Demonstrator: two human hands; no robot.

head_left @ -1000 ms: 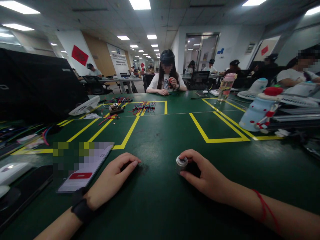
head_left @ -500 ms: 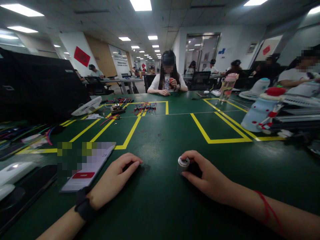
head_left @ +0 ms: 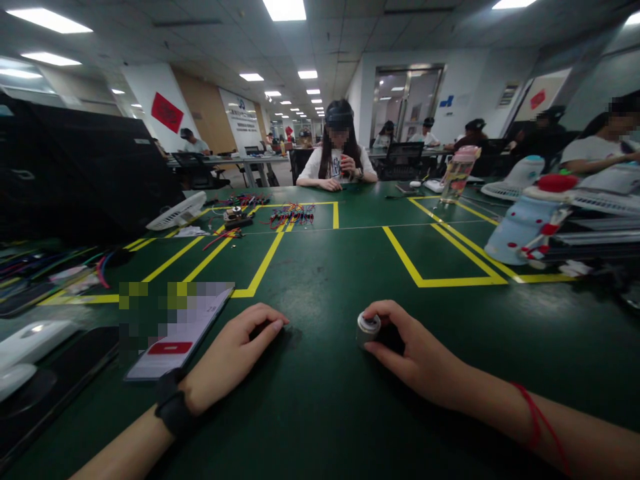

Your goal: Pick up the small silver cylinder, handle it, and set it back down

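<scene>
On the green tabletop (head_left: 320, 407) stands a small silver cylinder (head_left: 369, 333), upright, with a pale top; its exact kind is unclear. My right hand (head_left: 407, 347) is closed on it, index finger at the top rim and thumb against the lower side. The other fingers are mostly hidden behind. My left hand (head_left: 240, 350) rests on the table to the left, apart from the cylinder. Its fingers curve loosely, with a gap between thumb and index, and nothing shows in them. Left of that hand lies a phone (head_left: 175, 340) with a lit, partly pixelated screen.
Yellow tape (head_left: 417, 267) marks areas on the table. Bundles of thin wires (head_left: 293, 215) lie farther back left. A blue bottle with a red lid (head_left: 520, 223) and a clear bottle (head_left: 457, 177) stand right. A dark case (head_left: 85, 173) fills the left. A person (head_left: 337, 157) sits opposite.
The view has shifted very slightly, moving the scene a little to the right. Both hands and the cylinder keep their places on the table.
</scene>
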